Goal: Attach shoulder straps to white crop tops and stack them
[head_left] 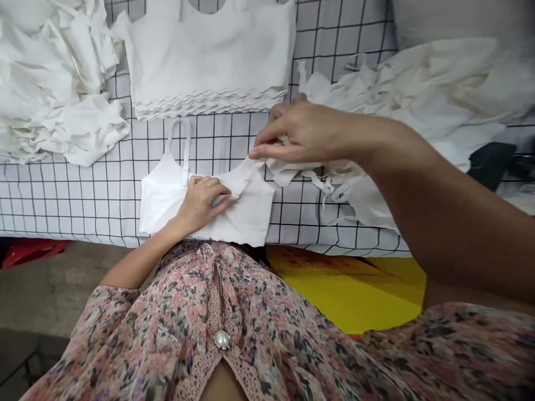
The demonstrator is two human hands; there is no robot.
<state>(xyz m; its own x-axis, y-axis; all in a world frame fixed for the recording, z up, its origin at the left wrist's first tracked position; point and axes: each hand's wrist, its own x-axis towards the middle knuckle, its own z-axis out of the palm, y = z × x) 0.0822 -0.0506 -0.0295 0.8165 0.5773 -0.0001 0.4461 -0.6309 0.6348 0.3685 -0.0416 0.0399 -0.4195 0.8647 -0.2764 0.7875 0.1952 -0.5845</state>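
A white bralette (251, 209) lies flat in front of me at the table's front edge. One thin strap (188, 145) stands up in a loop on its left side. My left hand (204, 200) rests on the middle of the bralette, thumb and forefinger pinched on a fold of its cloth. Over the bralette's upper right corner, my right hand (292, 131) has its fingers curled together, with the fingertips at the strap end there. The exact grip of the right fingertips is partly hidden.
A neat stack of white tops (213, 55) lies behind the bralette. Loose white garments are heaped at left (54, 83) and right (438, 89) on the checked tablecloth (96, 195). Below the table's front edge are a yellow box (355, 295) and a red item (31, 250).
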